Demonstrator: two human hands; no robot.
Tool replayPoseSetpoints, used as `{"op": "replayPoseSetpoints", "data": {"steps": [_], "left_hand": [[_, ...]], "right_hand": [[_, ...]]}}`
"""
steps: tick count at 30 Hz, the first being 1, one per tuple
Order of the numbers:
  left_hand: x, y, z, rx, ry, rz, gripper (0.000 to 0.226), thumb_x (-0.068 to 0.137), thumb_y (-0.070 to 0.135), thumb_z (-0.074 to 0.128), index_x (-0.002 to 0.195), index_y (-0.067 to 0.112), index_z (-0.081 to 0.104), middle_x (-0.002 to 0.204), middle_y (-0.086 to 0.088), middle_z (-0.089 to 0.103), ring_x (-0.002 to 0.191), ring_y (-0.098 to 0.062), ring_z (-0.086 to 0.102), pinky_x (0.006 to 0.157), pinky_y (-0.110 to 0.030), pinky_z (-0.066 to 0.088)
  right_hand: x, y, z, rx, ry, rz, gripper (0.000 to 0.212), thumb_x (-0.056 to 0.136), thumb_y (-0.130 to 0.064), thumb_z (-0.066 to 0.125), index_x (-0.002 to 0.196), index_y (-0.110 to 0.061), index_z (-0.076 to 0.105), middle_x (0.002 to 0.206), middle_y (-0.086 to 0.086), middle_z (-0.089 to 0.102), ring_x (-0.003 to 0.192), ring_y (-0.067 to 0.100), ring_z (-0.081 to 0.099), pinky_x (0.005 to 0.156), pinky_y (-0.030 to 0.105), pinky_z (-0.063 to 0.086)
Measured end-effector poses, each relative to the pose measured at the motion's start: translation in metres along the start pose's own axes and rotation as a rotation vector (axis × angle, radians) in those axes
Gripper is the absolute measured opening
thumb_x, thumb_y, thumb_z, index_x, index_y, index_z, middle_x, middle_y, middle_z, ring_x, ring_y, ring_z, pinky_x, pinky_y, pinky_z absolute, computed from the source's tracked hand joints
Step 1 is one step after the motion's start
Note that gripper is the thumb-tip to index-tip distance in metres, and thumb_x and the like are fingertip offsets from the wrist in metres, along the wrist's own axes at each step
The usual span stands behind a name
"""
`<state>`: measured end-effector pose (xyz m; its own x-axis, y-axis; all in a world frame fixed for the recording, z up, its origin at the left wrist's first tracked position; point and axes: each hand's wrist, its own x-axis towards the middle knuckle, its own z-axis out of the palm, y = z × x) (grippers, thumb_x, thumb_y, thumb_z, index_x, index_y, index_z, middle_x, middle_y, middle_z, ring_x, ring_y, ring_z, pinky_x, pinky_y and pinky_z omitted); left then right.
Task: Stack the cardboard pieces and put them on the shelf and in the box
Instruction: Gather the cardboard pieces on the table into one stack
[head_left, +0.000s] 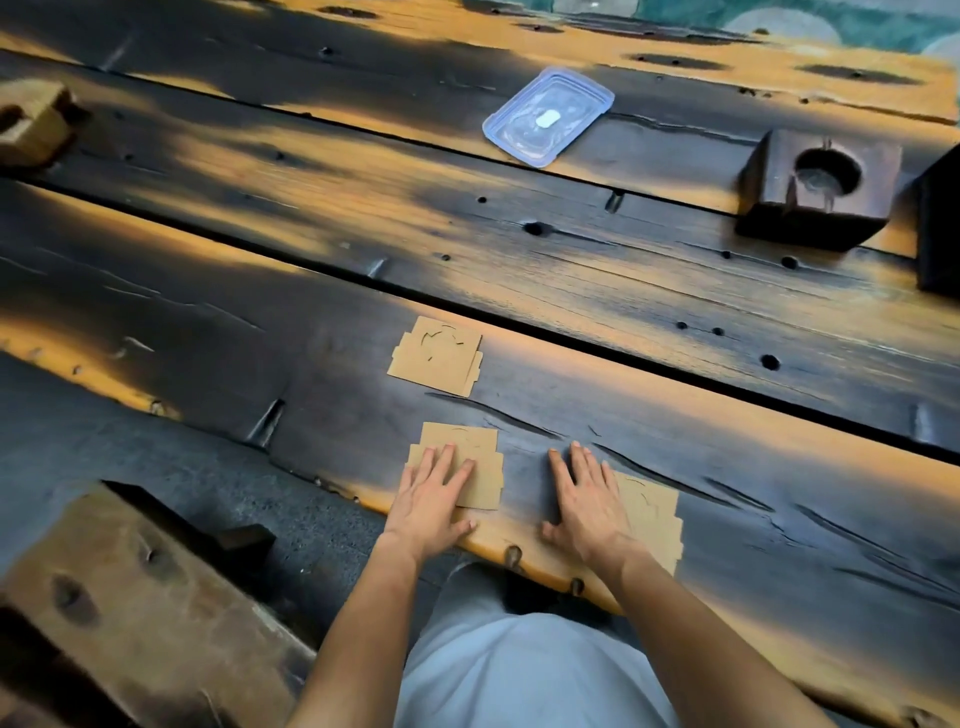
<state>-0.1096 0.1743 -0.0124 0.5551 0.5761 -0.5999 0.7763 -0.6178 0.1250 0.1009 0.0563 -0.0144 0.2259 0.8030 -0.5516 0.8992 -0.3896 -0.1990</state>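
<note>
Pressing both palms flat near the table's front edge (488, 545), you have a cardboard pile under each hand, so the step in hand looks like gathering these into one stack. Your left hand (434, 501) lies palm down with its fingers straight and slightly spread, clamped on nothing, its fingertips resting on the left cardboard pile (480, 467), which pokes out ahead of them and to the right. Your right hand (587, 499) is just as flat, fingers slightly fanned, with its palm and outer edge covering the right cardboard pile (652, 519), most of which shows on the little-finger side. Both forearms reach forward almost parallel, wrists low against the wood. To do this well, slide one pile across the bare strip between your thumbs until it meets the other, square the notched edges with your fingertips, then curl your fingers under the edge to lift, as flat card on rough planks will probably resist a pinch from above. Well beyond your left fingertips lies a third cardboard pile (436, 356), its sheets slightly askew, so tidy it before adding it. Far past your right fingertips sit a clear plastic lid (548, 117) and a dark wooden block (818, 189) with a round hole. No shelf or box is visible.
</note>
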Motion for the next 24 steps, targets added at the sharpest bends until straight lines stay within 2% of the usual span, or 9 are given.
{"op": "replayPoseSetpoints", "data": {"steps": [4, 10, 16, 20, 24], "left_hand": [[0.007, -0.035, -0.005, 0.035, -0.007, 0.025, 0.089, 0.098, 0.053, 0.063, 0.168, 0.031, 0.011, 0.178, -0.006, -0.012, 0.162, -0.034, -0.017, 0.13, -0.057, 0.002], [0.021, -0.076, -0.007, 0.034, -0.05, 0.04, 0.102, 0.093, 0.052, 0.07, 0.168, 0.034, 0.003, 0.177, -0.006, -0.017, 0.161, -0.035, -0.02, 0.131, -0.058, 0.0], [0.03, -0.097, 0.0, 0.047, -0.064, 0.08, 0.116, 0.09, 0.055, 0.074, 0.167, 0.033, -0.01, 0.177, -0.004, -0.016, 0.162, -0.035, -0.019, 0.13, -0.06, -0.001], [0.036, -0.104, 0.005, 0.043, -0.061, 0.116, 0.117, 0.088, 0.058, 0.074, 0.167, 0.032, -0.009, 0.177, -0.002, -0.017, 0.161, -0.034, -0.02, 0.13, -0.06, -0.002], [0.04, -0.108, 0.009, 0.057, -0.053, 0.134, 0.116, 0.089, 0.061, 0.072, 0.168, 0.031, -0.008, 0.177, -0.001, -0.016, 0.162, -0.032, -0.018, 0.13, -0.058, -0.002]], "right_hand": [[0.022, -0.031, 0.002, 0.013, -0.026, 0.0, 0.109, 0.088, -0.049, 0.069, 0.162, -0.019, -0.006, 0.171, 0.014, -0.005, 0.157, 0.032, -0.004, 0.128, 0.047, 0.0], [0.047, -0.072, 0.002, 0.016, -0.078, 0.004, 0.116, 0.084, -0.042, 0.075, 0.162, -0.02, -0.009, 0.17, 0.015, -0.008, 0.157, 0.035, -0.006, 0.128, 0.048, 0.001], [0.053, -0.1, 0.005, -0.008, -0.111, 0.037, 0.112, 0.089, -0.016, 0.072, 0.161, -0.023, -0.013, 0.169, 0.019, -0.013, 0.156, 0.038, -0.011, 0.128, 0.048, 0.0], [0.055, -0.106, 0.009, -0.016, -0.112, 0.067, 0.11, 0.09, -0.023, 0.071, 0.161, -0.021, -0.013, 0.168, 0.02, -0.015, 0.156, 0.039, -0.011, 0.128, 0.046, 0.002], [0.059, -0.109, 0.006, -0.003, -0.106, 0.093, 0.107, 0.092, -0.032, 0.07, 0.162, -0.019, -0.01, 0.17, 0.019, -0.007, 0.157, 0.038, -0.004, 0.128, 0.044, 0.004]]}}
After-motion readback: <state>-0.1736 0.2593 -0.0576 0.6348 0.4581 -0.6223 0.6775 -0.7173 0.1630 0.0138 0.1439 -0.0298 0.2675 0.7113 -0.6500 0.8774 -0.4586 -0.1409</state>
